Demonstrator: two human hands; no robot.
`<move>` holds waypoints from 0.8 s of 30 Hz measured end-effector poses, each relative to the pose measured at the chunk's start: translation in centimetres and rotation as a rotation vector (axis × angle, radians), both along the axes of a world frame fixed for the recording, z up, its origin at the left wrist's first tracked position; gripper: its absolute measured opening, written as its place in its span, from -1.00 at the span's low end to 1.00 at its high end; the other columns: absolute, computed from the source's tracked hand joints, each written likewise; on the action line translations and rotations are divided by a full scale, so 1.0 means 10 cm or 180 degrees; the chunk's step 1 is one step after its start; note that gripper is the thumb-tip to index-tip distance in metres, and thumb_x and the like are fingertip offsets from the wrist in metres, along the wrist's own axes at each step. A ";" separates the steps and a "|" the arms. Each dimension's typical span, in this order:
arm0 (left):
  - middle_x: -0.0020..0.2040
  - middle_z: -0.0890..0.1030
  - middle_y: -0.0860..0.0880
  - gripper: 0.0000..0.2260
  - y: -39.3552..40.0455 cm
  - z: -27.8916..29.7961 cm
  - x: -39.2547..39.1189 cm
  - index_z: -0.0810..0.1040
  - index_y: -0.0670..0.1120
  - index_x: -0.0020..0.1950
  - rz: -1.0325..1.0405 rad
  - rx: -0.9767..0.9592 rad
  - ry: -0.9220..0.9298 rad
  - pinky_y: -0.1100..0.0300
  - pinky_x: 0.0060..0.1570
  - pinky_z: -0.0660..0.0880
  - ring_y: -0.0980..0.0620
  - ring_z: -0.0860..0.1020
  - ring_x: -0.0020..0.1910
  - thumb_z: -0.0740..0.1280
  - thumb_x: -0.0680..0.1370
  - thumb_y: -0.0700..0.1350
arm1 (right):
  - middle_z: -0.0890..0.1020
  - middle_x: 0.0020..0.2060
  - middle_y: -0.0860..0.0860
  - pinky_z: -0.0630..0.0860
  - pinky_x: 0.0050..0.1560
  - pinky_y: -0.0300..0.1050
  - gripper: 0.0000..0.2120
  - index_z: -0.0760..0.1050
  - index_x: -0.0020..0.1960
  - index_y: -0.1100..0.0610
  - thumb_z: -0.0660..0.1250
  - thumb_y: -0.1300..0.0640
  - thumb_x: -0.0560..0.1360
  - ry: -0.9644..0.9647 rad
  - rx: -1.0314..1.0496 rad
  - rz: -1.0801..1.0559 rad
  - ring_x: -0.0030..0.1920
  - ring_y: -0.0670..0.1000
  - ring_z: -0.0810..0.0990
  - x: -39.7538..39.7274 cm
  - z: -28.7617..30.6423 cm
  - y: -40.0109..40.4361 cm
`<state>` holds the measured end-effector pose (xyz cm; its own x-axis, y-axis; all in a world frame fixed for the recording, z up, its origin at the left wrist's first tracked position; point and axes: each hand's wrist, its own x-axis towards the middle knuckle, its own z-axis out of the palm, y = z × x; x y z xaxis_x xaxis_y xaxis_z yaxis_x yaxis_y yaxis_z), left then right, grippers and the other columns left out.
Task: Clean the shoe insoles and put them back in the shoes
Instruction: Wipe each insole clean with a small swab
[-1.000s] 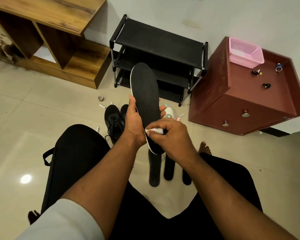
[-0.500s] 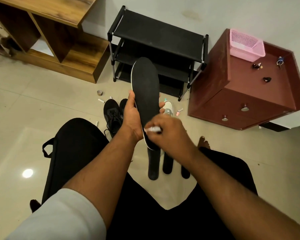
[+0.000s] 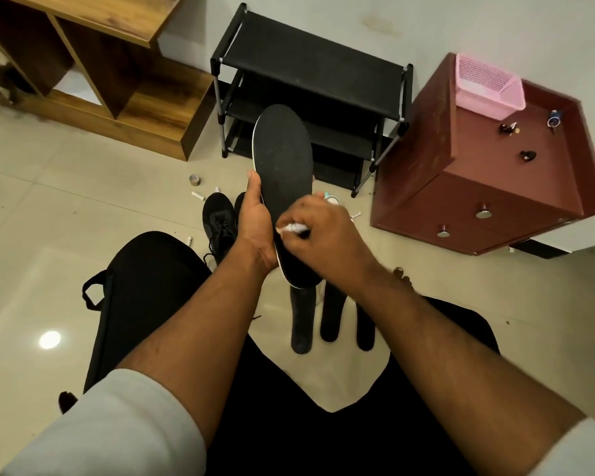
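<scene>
Wiping the raised insole with a small white wipe.
The left hand grips the insole's edge upright above the shoes; the right hand pinches the wipe against it. Firm support and full-length strokes would serve best.

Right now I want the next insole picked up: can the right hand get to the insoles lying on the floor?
Probably not yet: the right hand pinches a white wipe against the held insole. The floor insoles lie uncovered below.
</scene>
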<state>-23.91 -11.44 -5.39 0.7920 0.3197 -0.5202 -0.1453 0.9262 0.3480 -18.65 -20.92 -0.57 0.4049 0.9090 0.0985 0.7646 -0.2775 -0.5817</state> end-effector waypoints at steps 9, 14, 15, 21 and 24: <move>-0.01 0.63 -0.19 -0.15 0.08 -0.11 -0.01 0.52 -0.18 0.33 -0.0121 0.0006 -0.0013 0.13 -0.14 0.56 -0.07 0.56 -0.13 -0.01 0.48 0.51 | 0.59 -0.11 0.01 0.54 -0.05 -0.22 -0.89 0.63 -0.02 0.18 0.37 0.21 0.47 0.0038 -0.0056 0.0122 -0.09 -0.12 0.54 -0.05 -0.21 -0.67; 0.13 0.64 -0.17 -0.23 0.08 -0.19 -0.06 0.54 -0.14 0.34 -0.0072 0.0221 -0.0122 -0.03 0.09 0.55 -0.14 0.62 0.10 0.08 0.49 0.46 | 0.60 -0.10 0.01 0.43 -0.04 -0.40 -0.89 0.63 -0.02 0.18 0.39 0.23 0.46 0.0072 0.0446 -0.0198 -0.08 -0.15 0.52 0.34 -0.04 -0.10; 0.16 0.64 -0.18 -0.29 0.06 -0.19 -0.06 0.59 -0.14 0.28 -0.0055 0.0241 -0.0127 -0.04 0.10 0.56 -0.15 0.62 0.14 0.09 0.53 0.42 | 0.60 -0.10 0.02 0.43 -0.04 -0.40 -0.89 0.62 -0.02 0.17 0.39 0.23 0.46 0.0025 0.0411 -0.0176 -0.09 -0.14 0.52 0.37 -0.08 0.00; 0.04 0.68 -0.18 -0.38 0.05 -0.45 0.11 0.68 -0.18 0.11 0.0280 0.0095 0.0405 0.04 -0.07 0.63 -0.10 0.68 -0.05 0.11 0.59 0.32 | 0.58 -0.09 0.02 0.37 0.00 -0.36 -0.89 0.62 -0.02 0.16 0.37 0.24 0.46 0.0168 0.0064 -0.0299 -0.06 -0.11 0.49 0.28 -0.49 -0.16; 0.10 0.67 -0.18 -0.54 0.06 -0.82 0.26 0.58 -0.12 0.27 0.0389 0.0369 0.1123 0.01 -0.10 0.62 -0.12 0.68 -0.01 0.22 0.61 0.21 | 0.58 -0.10 -0.03 0.50 0.02 -0.02 -0.87 0.63 -0.03 0.10 0.39 0.19 0.43 0.0355 -0.0342 -0.0401 -0.08 -0.08 0.55 0.20 -0.86 -0.57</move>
<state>-21.31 -10.87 -13.60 0.5233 0.4732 -0.7087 -0.1049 0.8611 0.4975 -16.65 -26.65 -9.18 0.5190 0.8534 -0.0483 0.6523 -0.4319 -0.6228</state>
